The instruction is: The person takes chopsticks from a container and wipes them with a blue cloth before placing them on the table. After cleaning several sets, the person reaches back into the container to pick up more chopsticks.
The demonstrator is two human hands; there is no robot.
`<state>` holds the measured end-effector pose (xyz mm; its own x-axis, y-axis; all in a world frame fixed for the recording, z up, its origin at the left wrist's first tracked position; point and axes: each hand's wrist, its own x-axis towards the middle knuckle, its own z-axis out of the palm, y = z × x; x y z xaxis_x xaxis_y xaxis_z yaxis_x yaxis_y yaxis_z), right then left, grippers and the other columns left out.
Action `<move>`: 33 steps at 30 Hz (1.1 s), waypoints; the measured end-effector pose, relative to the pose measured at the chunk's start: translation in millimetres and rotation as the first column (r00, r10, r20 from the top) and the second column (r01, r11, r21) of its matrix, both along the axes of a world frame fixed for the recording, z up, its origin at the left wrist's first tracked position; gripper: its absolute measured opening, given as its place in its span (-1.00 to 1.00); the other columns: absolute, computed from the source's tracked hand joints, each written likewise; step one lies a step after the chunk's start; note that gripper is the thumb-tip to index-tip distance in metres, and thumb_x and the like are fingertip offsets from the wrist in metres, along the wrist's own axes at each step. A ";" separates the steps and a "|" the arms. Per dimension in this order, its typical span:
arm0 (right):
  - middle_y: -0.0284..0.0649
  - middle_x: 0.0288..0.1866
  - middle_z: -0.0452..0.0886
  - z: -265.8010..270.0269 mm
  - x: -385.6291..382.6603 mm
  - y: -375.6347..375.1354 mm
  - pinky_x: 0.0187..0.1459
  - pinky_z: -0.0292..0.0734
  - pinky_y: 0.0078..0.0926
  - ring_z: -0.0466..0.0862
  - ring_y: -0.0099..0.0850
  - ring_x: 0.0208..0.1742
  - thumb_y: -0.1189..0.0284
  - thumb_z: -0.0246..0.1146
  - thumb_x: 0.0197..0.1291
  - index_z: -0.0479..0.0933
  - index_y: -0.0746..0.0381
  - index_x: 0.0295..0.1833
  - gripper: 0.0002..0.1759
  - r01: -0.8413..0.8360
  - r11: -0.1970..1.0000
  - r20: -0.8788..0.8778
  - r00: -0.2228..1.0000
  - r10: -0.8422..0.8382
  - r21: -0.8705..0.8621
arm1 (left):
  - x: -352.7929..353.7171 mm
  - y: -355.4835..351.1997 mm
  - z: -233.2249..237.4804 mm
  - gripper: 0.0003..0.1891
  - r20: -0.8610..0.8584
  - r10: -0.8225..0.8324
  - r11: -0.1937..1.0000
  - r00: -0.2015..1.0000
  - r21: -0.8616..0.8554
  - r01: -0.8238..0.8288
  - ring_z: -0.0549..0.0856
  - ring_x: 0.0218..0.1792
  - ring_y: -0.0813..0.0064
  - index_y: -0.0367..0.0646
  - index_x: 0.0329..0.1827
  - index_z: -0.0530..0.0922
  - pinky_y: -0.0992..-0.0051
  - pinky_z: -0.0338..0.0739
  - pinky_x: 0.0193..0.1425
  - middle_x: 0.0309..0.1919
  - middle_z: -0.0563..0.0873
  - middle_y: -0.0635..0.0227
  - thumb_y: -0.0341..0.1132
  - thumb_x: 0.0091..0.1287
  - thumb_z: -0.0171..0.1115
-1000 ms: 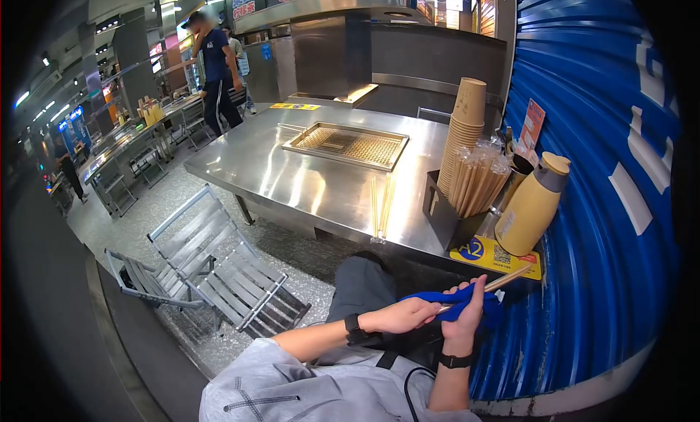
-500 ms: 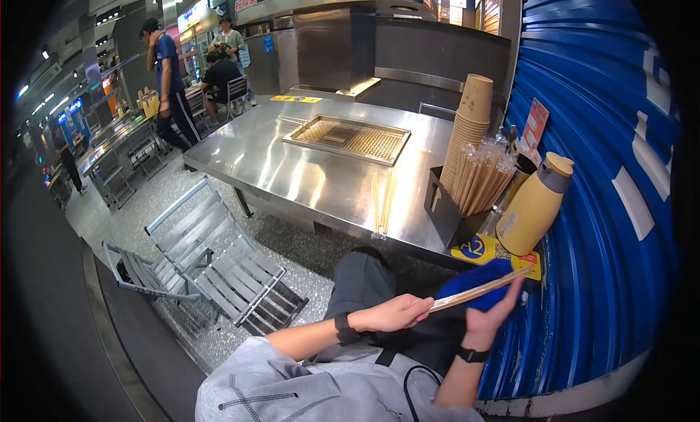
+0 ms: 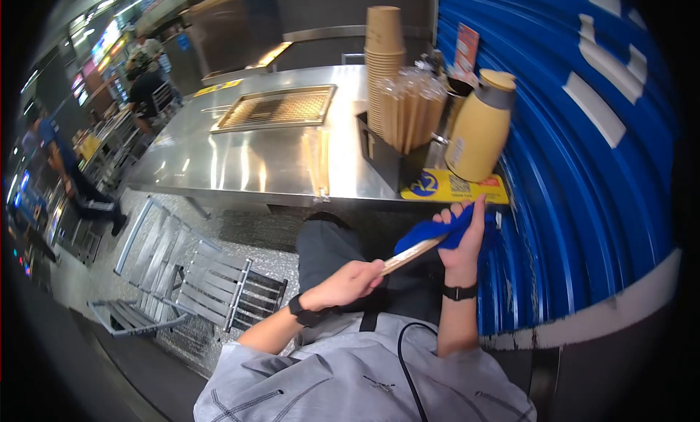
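In my left hand I grip one end of a long, slim, light wood-coloured stick; I cannot tell its exact kind. A blue cloth is bunched in my right hand, wrapped about the stick's far end. My right thumb points up and the fingers curl round the cloth. Both hands are above my lap, just short of the table edge. The stick slants up from left to right, its far tip hidden by the cloth.
The steel table has an inset grill mesh, chopsticks, a stack of paper cups, wrapped chopsticks and a yellow jug. A blue corrugated wall borders the right. Folding chairs stand left. People are in the background.
My view has turned rightward and down. My right hand with the blue cloth has turned more upright, and the cloth now covers the stick's far end, which showed before.
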<state>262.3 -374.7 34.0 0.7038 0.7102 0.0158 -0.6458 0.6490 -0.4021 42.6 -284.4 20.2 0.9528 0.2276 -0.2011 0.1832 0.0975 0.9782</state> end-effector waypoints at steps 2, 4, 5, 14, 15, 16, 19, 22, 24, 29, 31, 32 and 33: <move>-0.39 -0.52 0.45 3.6 -6.6 1.6 -0.25 0.44 -0.42 0.48 -0.46 -0.47 -0.08 0.15 0.32 0.46 0.07 -0.26 -0.58 0.073 0.995 -0.090 0.993 -0.078 -0.064 | -2.9 1.3 -4.1 -0.52 -0.019 0.046 0.999 0.999 0.004 -0.046 0.19 -0.65 0.77 -0.07 -0.49 0.33 0.66 0.06 -0.58 -0.67 0.25 0.63 0.00 0.59 -0.23; -0.33 -0.36 0.64 -5.7 -25.1 2.7 -0.20 0.59 -0.34 0.66 -0.35 -0.35 0.03 0.22 0.31 0.53 0.05 -0.21 -0.69 -0.066 0.998 -0.046 0.997 0.066 -0.011 | 3.8 -2.5 -8.3 -0.53 -0.011 0.079 0.996 0.997 -0.044 -0.079 0.19 -0.65 0.76 -0.07 -0.48 0.34 0.66 0.07 -0.58 -0.66 0.26 0.62 -0.01 0.59 -0.23; -0.34 -0.34 0.66 -15.7 -37.6 9.1 -0.21 0.59 -0.36 0.67 -0.37 -0.34 0.04 0.22 0.31 0.54 0.04 -0.20 -0.70 -0.080 0.993 -0.082 0.994 0.073 -0.085 | 5.8 -2.5 -9.7 -0.54 -0.009 0.105 0.992 0.994 -0.066 -0.105 0.20 -0.64 0.75 -0.07 -0.48 0.34 0.65 0.08 -0.57 -0.66 0.27 0.62 -0.02 0.59 -0.23; -0.36 -0.43 0.45 -28.4 -59.8 17.7 -0.24 0.52 -0.42 0.56 -0.45 -0.35 0.17 0.24 0.34 0.40 0.11 -0.20 -0.74 -0.101 0.975 0.223 0.964 0.145 -0.200 | 15.4 -4.5 -8.5 -0.60 0.049 0.055 0.996 0.997 0.065 -0.058 0.27 -0.62 0.74 -0.11 -0.42 0.39 0.66 0.17 -0.52 -0.63 0.36 0.59 -0.10 0.58 -0.17; -0.38 -0.45 0.43 -23.6 -49.8 16.0 -0.22 0.51 -0.41 0.54 -0.45 -0.35 0.13 0.22 0.35 0.40 0.09 -0.20 -0.72 -0.081 0.980 0.184 0.976 0.115 -0.182 | 16.0 -5.1 -5.7 -0.61 0.046 0.061 0.995 0.997 0.079 -0.065 0.26 -0.62 0.75 -0.11 -0.42 0.39 0.66 0.15 -0.53 -0.64 0.37 0.59 -0.12 0.58 -0.16; -0.39 -0.46 0.40 -15.1 -37.8 9.7 -0.20 0.48 -0.42 0.51 -0.48 -0.37 0.08 0.18 0.36 0.39 0.07 -0.19 -0.71 -0.089 0.980 0.162 0.980 0.118 -0.177 | 15.1 -3.6 -5.0 -0.63 0.016 0.038 0.995 0.999 0.090 -0.039 0.30 -0.60 0.74 -0.15 -0.36 0.43 0.65 0.21 -0.50 -0.61 0.42 0.56 -0.13 0.58 -0.14; -0.39 -0.48 0.36 -1.9 -19.3 0.5 -0.23 0.41 -0.46 0.44 -0.50 -0.42 0.09 0.15 0.39 0.35 0.07 -0.20 -0.71 -0.039 0.992 0.172 0.983 0.059 -0.116 | 5.8 4.3 -8.0 -0.68 0.002 -0.011 0.979 1.000 0.202 0.010 0.44 -0.48 0.70 -0.25 -0.18 0.53 0.63 0.37 -0.36 -0.47 0.56 0.45 -0.18 0.56 -0.09; -0.38 -0.50 0.34 -6.6 -21.2 -6.9 -0.25 0.41 -0.46 0.43 -0.49 -0.43 0.12 0.14 0.40 0.34 0.09 -0.19 -0.72 -0.110 0.975 0.424 0.887 0.184 -0.192 | 5.5 27.6 -14.4 -0.67 0.114 0.028 0.900 0.993 0.430 -0.075 0.59 -0.14 0.59 -0.32 0.16 0.52 0.55 0.49 0.02 -0.14 0.67 0.32 -0.26 0.54 -0.03; -0.38 -0.44 0.41 -10.3 -25.8 -6.9 -0.28 0.43 -0.53 0.50 -0.52 -0.39 0.15 0.24 0.34 0.36 0.12 -0.19 -0.70 -0.198 0.944 0.574 0.754 0.320 -0.265 | 11.9 35.0 7.6 -0.66 0.270 0.244 0.836 0.931 0.427 -0.343 0.59 -0.05 0.58 -0.32 0.21 0.49 0.56 0.47 0.07 -0.05 0.67 0.30 -0.27 0.53 -0.01; -0.46 -0.31 0.49 -3.5 -50.3 7.0 -0.26 0.40 -0.58 0.47 -0.62 -0.28 0.23 0.40 0.21 0.49 0.21 -0.14 -0.68 -0.107 0.908 0.824 0.387 0.414 -0.406 | 30.2 34.0 56.8 -0.61 0.388 0.118 0.895 0.914 0.357 -0.267 0.58 0.06 0.57 -0.30 0.31 0.43 0.51 0.46 0.17 0.12 0.64 0.24 -0.29 0.51 0.04; -0.34 -0.04 0.49 2.0 -57.8 12.4 0.03 0.42 -0.47 0.47 -0.52 0.01 0.25 0.39 0.20 0.42 0.27 0.16 -0.49 -0.166 0.916 0.851 0.338 0.401 -0.366 | 40.8 32.3 57.9 -0.67 0.401 0.074 0.930 0.913 0.302 -0.208 0.61 0.00 0.60 -0.32 0.19 0.53 0.52 0.50 0.14 0.00 0.69 0.28 -0.30 0.48 0.10; -0.32 0.00 0.48 2.0 -58.4 14.9 0.08 0.40 -0.46 0.45 -0.51 0.05 0.26 0.39 0.20 0.38 0.28 0.21 -0.43 -0.187 0.921 0.852 0.352 0.388 -0.342 | 41.9 33.3 54.7 -0.69 0.403 0.094 0.941 0.910 0.263 -0.214 0.61 -0.03 0.60 -0.33 0.14 0.55 0.53 0.50 0.12 -0.02 0.70 0.29 -0.31 0.48 0.09; -0.31 0.04 0.47 1.0 -57.2 17.8 0.13 0.38 -0.45 0.43 -0.50 0.10 0.26 0.39 0.20 0.34 0.30 0.27 -0.38 -0.204 0.927 0.853 0.367 0.371 -0.315 | 43.7 34.5 52.4 -0.71 0.406 0.110 0.950 0.907 0.226 -0.216 0.62 -0.06 0.61 -0.34 0.10 0.57 0.54 0.50 0.10 -0.05 0.71 0.29 -0.31 0.49 0.09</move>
